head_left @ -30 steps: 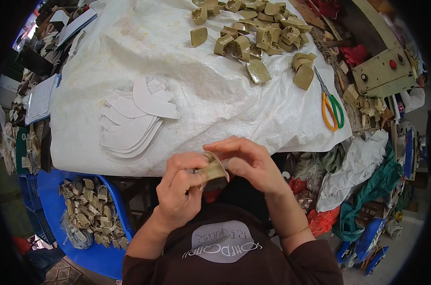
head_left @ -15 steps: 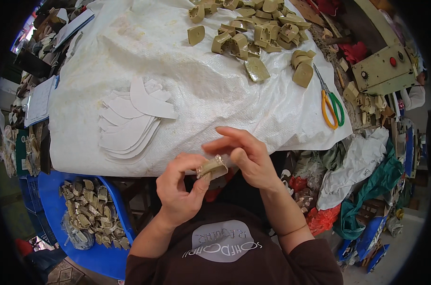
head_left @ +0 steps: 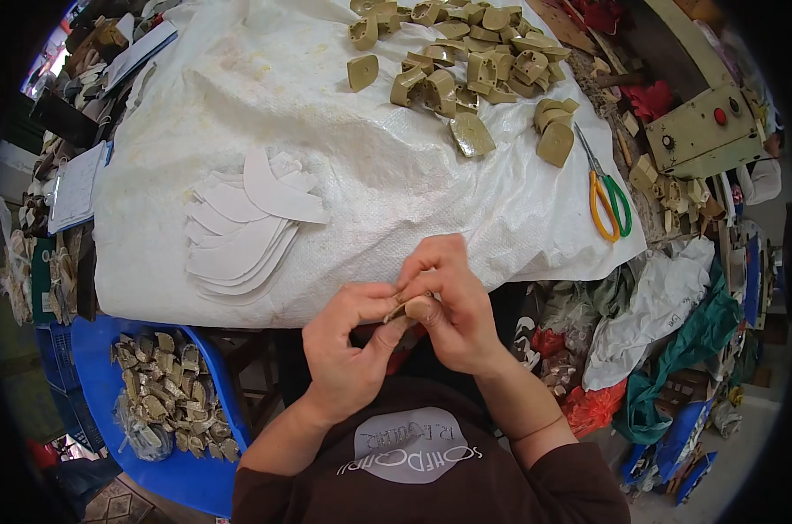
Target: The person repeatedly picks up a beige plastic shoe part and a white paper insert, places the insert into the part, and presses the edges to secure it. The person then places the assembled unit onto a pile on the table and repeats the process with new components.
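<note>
My left hand (head_left: 348, 341) and my right hand (head_left: 453, 306) meet in front of my body, at the near edge of the white sheet. Between them is a small shoe heel (head_left: 400, 309), mostly hidden by the fingers. The left thumb and fingers pinch one side of it. From the other side my right thumb and bent fingers press against it. A fanned stack of white curved cut pieces (head_left: 247, 231) lies left of my hands. Farther off, olive-tan shoe heels (head_left: 483, 70) are heaped on the sheet, a few lying apart from the pile.
Scissors (head_left: 607, 196) with orange and green handles lie at the sheet's right. At lower left a blue tub (head_left: 208, 349) holds many glossy heels and a clear bag. A metal control box (head_left: 709, 131) stands far right, above bundled bags (head_left: 649, 323). Clipboards (head_left: 77, 188) line the left edge.
My right hand has come in from spread fingers to grip the heel together with the left. The heel has turned and is now more covered by fingers.
</note>
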Demonstrator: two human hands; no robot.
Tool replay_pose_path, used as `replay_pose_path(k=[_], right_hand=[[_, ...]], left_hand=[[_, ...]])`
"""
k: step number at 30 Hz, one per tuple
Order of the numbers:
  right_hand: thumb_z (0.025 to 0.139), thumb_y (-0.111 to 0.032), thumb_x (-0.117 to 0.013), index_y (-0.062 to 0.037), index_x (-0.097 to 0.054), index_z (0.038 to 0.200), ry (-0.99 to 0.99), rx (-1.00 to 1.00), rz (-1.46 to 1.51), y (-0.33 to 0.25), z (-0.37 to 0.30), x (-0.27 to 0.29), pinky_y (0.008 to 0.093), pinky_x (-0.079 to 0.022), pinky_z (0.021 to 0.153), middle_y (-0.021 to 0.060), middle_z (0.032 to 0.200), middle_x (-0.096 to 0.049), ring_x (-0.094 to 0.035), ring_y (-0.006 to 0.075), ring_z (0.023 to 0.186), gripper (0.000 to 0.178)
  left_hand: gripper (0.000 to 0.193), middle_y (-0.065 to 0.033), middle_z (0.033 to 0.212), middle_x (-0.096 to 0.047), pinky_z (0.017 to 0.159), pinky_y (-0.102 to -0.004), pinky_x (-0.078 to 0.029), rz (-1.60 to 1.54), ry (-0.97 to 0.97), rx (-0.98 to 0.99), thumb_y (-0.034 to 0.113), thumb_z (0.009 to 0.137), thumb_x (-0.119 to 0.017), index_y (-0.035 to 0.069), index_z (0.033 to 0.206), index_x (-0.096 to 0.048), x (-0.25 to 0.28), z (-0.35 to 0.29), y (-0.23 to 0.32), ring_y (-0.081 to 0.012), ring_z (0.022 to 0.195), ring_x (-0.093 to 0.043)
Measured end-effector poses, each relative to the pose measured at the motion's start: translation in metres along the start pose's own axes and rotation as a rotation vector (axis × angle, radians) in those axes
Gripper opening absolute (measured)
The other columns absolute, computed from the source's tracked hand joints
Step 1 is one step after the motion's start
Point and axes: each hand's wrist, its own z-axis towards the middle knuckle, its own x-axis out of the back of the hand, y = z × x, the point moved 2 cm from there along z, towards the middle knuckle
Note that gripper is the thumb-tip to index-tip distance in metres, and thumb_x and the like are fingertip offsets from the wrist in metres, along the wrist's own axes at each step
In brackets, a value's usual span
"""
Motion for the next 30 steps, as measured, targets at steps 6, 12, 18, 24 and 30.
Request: replay_pose_path(k=[6, 12, 18, 24, 30], right_hand=[[0.077, -0.006, -0.064, -0.005, -0.062, 0.104, -0.1, -0.206, 0.652, 0.008, -0.013, 0.004, 0.0361, -0.04, 0.087, 0.01, 0.106, -0.057, -0.05, 0.0227, 0.099, 0.027], [0.069, -0.009, -0.077, -0.0005, -0.054, 0.121, -0.235, -0.369, 0.435, 0.01, 0.001, 0.02, 0.0338, -0.043, 0.09, 0.0144, 0.118, -0.06, -0.054, 0.0231, 0.11, 0.057], [0.067, -0.011, -0.081, -0.0051, -0.056, 0.121, -0.098, -0.014, 0.161, 0.008, 0.004, 0.021, 0.036, -0.045, 0.089, 0.0153, 0.109, -0.065, -0.059, 0.0258, 0.101, 0.06], [0.065, -0.009, -0.08, -0.0046, -0.058, 0.117, -0.128, -0.045, 0.18, 0.001, -0.005, 0.003, 0.0355, -0.045, 0.086, 0.0128, 0.111, -0.061, -0.055, 0.0276, 0.101, 0.057], [0.073, -0.016, -0.072, -0.0067, -0.058, 0.115, -0.074, 0.029, 0.066, 0.002, -0.006, -0.008, 0.0372, -0.038, 0.09, 0.0094, 0.11, -0.056, -0.046, 0.0296, 0.105, 0.045]], left_hand=[[0.02, -0.0135, 0.116, -0.046, 0.076, -0.0355, -0.041, 0.279, 0.06, -0.329, 0.001, 0.07, -0.075, 0.009, 0.086, -0.068, 0.011, 0.003, 0.004, -0.0261, 0.102, -0.047], [0.025, -0.0133, 0.116, -0.047, 0.08, -0.0351, -0.042, 0.445, -0.118, -0.609, 0.001, 0.065, -0.075, 0.012, 0.088, -0.069, 0.016, 0.0, 0.004, -0.028, 0.1, -0.047], [0.056, -0.0153, 0.119, -0.048, 0.088, -0.0369, -0.041, -0.052, -0.094, -0.195, 0.035, 0.083, -0.063, 0.007, 0.129, -0.048, 0.015, 0.002, -0.011, -0.0255, 0.101, -0.05], [0.062, -0.0169, 0.119, -0.048, 0.082, -0.0288, -0.045, -0.543, -0.314, 0.394, 0.019, 0.087, -0.037, -0.003, 0.142, -0.018, 0.002, 0.003, -0.009, -0.0178, 0.096, -0.054], [0.069, -0.0161, 0.111, -0.052, 0.066, -0.0288, -0.051, -0.222, -0.044, 0.236, 0.037, 0.091, -0.043, 0.003, 0.143, -0.014, -0.001, -0.01, -0.028, -0.0181, 0.081, -0.06]])
